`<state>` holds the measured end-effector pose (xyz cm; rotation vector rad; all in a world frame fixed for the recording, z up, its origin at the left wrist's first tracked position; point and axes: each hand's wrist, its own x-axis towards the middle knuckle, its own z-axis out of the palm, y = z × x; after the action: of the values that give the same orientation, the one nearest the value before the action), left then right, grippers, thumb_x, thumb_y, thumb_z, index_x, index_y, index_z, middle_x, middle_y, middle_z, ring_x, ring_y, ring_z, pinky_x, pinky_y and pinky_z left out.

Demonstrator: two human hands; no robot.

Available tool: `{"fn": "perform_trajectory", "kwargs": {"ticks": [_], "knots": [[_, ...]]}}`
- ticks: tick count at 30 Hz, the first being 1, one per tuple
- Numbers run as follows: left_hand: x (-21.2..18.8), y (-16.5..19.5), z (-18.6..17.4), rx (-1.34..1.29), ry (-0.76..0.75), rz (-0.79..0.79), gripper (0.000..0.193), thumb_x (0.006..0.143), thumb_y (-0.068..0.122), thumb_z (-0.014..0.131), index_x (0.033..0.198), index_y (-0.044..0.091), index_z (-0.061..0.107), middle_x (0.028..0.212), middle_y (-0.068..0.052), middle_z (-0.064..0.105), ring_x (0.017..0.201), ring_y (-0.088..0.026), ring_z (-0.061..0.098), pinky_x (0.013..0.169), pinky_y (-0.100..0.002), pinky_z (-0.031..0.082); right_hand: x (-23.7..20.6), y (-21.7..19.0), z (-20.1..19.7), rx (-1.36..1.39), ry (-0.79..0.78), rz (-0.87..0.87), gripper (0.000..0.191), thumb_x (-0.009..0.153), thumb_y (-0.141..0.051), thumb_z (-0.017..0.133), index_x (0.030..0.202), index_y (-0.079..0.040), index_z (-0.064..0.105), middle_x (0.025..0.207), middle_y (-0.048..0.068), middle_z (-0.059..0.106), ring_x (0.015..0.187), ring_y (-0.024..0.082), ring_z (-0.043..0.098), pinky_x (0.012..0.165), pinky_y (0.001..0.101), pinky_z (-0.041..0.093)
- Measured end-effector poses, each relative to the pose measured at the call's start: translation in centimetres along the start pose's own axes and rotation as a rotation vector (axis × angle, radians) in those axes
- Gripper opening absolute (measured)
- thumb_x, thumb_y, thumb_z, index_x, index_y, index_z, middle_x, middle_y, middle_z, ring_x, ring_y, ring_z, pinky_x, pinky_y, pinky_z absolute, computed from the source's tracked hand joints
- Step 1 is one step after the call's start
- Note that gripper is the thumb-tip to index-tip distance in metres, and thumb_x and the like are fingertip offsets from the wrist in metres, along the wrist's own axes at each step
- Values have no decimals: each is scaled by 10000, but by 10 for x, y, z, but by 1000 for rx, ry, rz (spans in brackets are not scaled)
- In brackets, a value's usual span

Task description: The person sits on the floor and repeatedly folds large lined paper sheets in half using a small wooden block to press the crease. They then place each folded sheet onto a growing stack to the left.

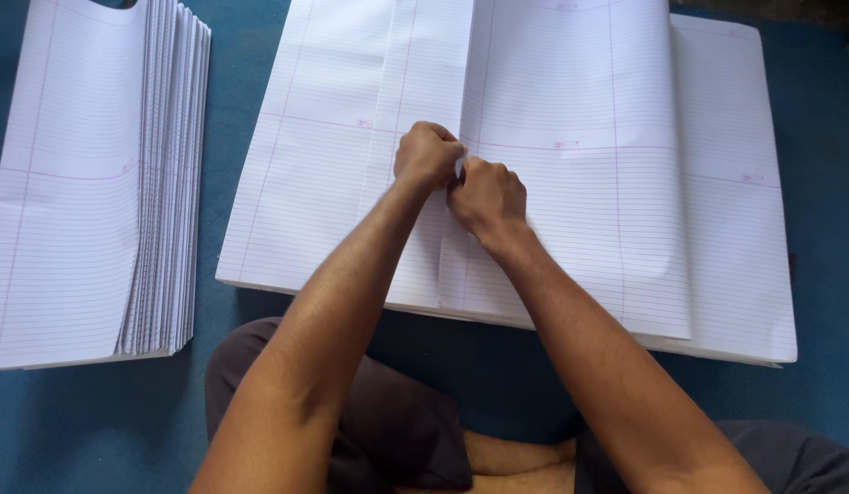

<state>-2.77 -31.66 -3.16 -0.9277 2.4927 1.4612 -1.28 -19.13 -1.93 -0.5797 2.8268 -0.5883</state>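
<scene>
A blue floor (232, 101) with a soft, matte, cloth-like surface fills the background. On it, in the middle and right of the view, lies a wide flat stack of large ruled paper sheets (735, 256), white with fine grey lines and thin pink margin rules that divide each sheet into panels. On top of this stack a folded sheet (571, 229) lies with its fold running up the middle, its right half lying slightly bowed over the sheets beneath and its lower right corner curling a little.

At the far left sits a separate pile of folded sheets (159, 183), the same ruled paper, their many thin edges fanned in close steps along the right side of the pile.

The person sits on the floor, knees in dark grey shorts (388, 430) at the bottom of the view, both bare forearms stretched forward.

The left hand (427, 155) and the right hand (486, 195) meet at the fold of the folded sheet, touching each other. Both are curled tight, fingers tucked under, pinching a small bit of white paper edge between them right at the crease.
</scene>
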Motion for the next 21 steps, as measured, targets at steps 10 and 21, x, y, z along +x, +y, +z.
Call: {"fn": "perform_trajectory", "kwargs": {"ticks": [10,21], "knots": [[16,-28,-47,239,150,-17,179,832,274,805,955,147,783,993,-44,775,924,-165,725,863,-361,573,20,76,-16,31,407,-245,328,953,-403,713,962,-78,762,1003,130,744,975,307,675,883,493,506],[13,-49,-80,261,239,0,188,822,278,828,878,112,762,888,-78,767,832,-185,743,770,-355,608,7,152,-78,-39,374,173,569,963,-412,713,1354,-19,583,1378,209,490,1285,375,468,1020,515,461]]}}
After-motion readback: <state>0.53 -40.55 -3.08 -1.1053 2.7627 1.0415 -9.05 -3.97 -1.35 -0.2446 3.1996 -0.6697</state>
